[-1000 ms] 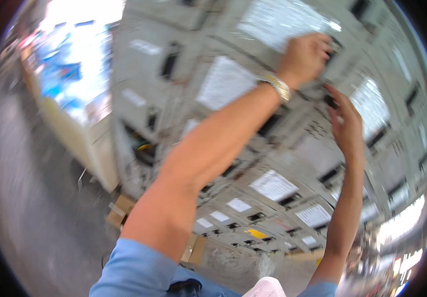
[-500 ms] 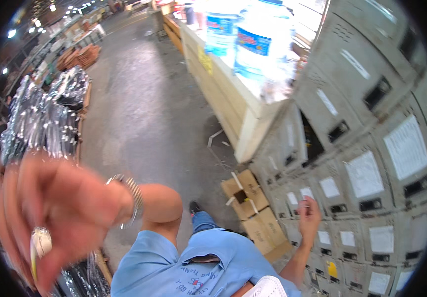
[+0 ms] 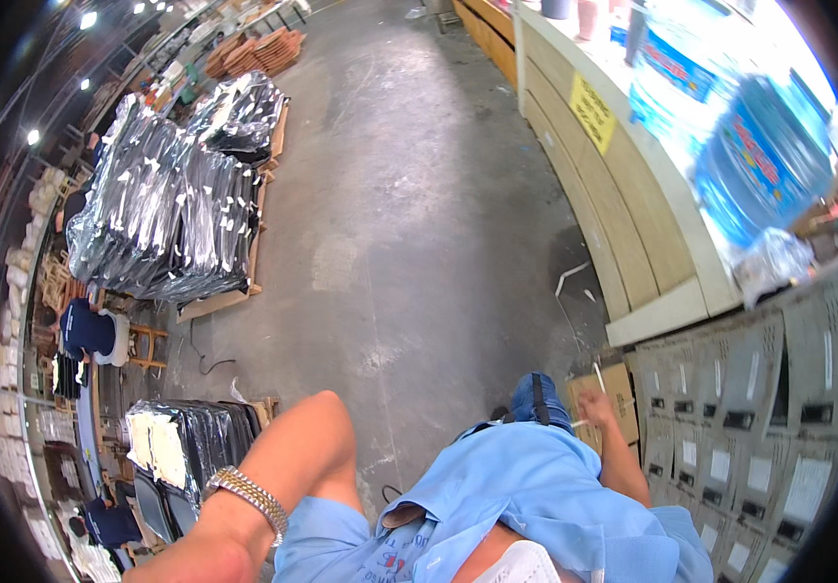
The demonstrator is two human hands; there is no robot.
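Note:
My left arm bends in from the lower edge, with a metal-band watch round the wrist. Only the back of my left hand (image 3: 207, 562) shows at the bottom; its fingers and anything in them are cut off. At my right side, my right hand (image 3: 595, 408) hangs with its fingers curled, in front of a brown cardboard carton (image 3: 617, 389) on the floor. Whatever the fingers close on is too small to make out. Close by that hand stands a bank of grey metal lockers (image 3: 720, 389) with paper labels.
A pale wooden counter (image 3: 623, 214) on the right carries large blue water bottles (image 3: 764, 160) and a crumpled plastic bag (image 3: 774, 262). On the left lie plastic-wrapped stacks (image 3: 166, 204) on pallets. A person in a dark shirt (image 3: 87, 328) is farther left. Grey floor (image 3: 390, 233) runs between.
My view has swung left, away from the lockers. My left hand, which was raised with a small whitish thing at its palm, has dropped mostly out of the picture. The right hand still hangs low.

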